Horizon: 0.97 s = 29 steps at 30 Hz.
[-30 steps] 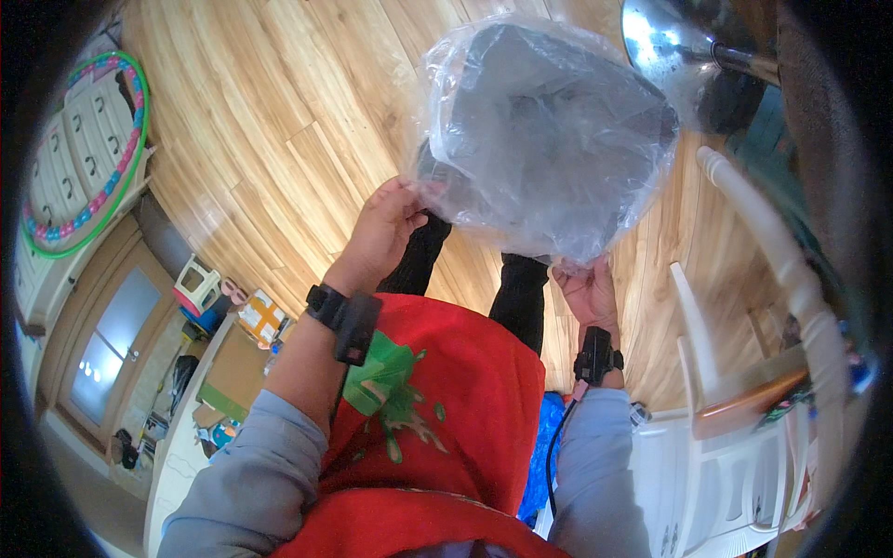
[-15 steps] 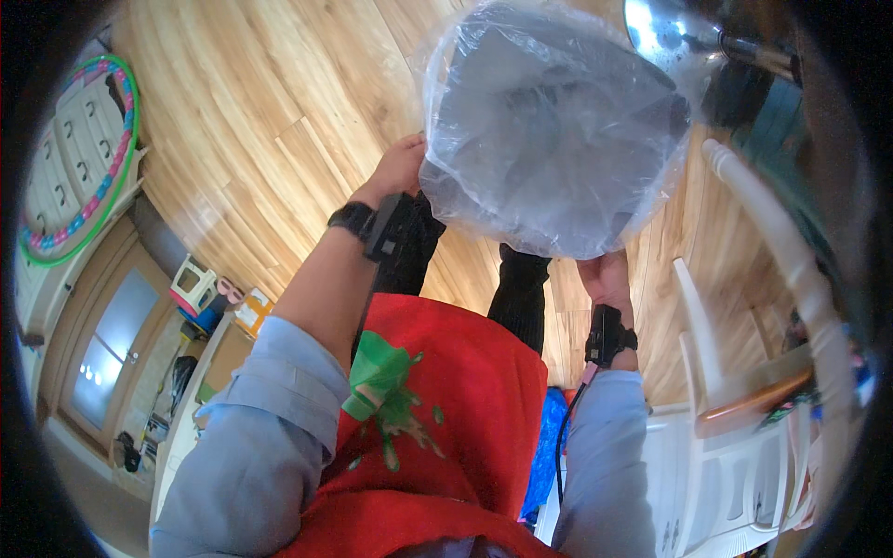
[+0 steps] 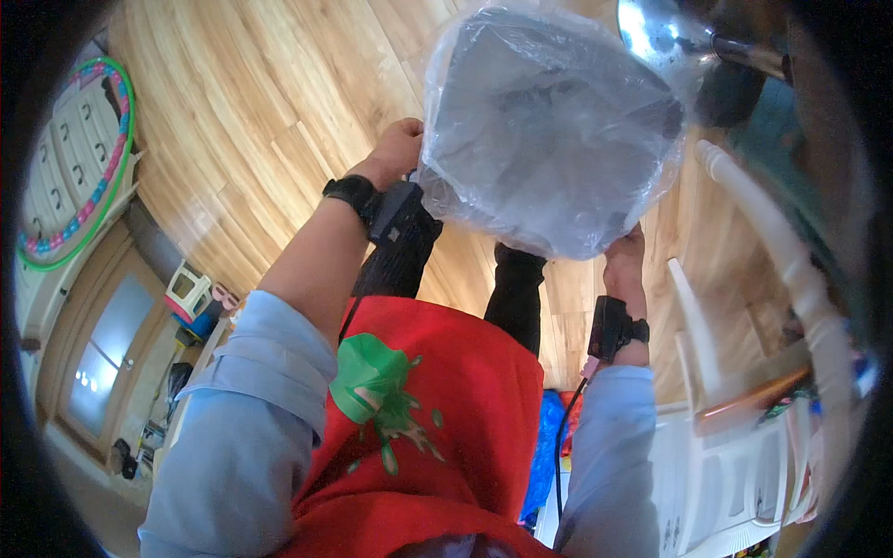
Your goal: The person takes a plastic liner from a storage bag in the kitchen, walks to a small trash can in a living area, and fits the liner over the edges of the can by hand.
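A clear plastic bag [image 3: 558,139] lines a wide, rounded bin, its thin film folded out over the rim and hanging down loosely outside. The lined opening faces up. At the near left side of the rim my left hand [image 3: 400,147] is closed, pinching the edge of the film. My right hand [image 3: 625,249] is at the near right corner, curled against the bag's hanging edge, with its fingertips partly hidden by the film. Both wrists carry black strapped devices. The bin's outer wall is mostly covered by the bag.
Wood-plank flooring [image 3: 279,121] lies around the bin. A shiny metal object [image 3: 656,33] stands at the far right, near a white curved rail [image 3: 772,223] and white furniture [image 3: 716,465]. At left are a green-rimmed hoop [image 3: 130,121] and a door [image 3: 107,344].
My left hand has moved slightly up along the bag's edge. My right hand has shifted up and right along the rim. The lined bin stays in nearly the same place.
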### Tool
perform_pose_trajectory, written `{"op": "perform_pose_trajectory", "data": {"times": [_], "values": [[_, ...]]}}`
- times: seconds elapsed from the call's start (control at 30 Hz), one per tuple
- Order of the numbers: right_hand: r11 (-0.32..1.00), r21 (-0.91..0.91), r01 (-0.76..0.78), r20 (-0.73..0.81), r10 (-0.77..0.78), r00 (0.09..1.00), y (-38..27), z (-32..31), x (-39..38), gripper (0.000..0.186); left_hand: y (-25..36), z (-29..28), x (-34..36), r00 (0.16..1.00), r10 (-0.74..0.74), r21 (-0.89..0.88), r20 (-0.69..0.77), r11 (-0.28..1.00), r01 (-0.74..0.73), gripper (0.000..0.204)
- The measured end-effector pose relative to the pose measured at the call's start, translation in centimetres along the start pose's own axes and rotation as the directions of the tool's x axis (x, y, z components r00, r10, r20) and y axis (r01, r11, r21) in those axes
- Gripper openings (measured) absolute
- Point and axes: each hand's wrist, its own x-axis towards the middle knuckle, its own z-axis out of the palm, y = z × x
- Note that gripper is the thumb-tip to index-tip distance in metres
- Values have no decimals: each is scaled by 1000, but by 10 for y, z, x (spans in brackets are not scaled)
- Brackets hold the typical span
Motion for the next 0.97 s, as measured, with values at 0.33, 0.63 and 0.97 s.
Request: {"op": "perform_pose_trajectory", "data": {"times": [0.33,0.63,0.97], "values": [[923,291,251,198,-315,928,-81,19,-39,55,90,6,-56,949,312,-290,39,912,-288,59],[969,203,139,273,-193,943,-99,14,-31,51,107,8,-33,934,237,-546,268,836,-55,68],[997,11,80,299,-80,951,-59,25,-43,87,96,29,-83,968,34,-409,250,910,73,74]]}}
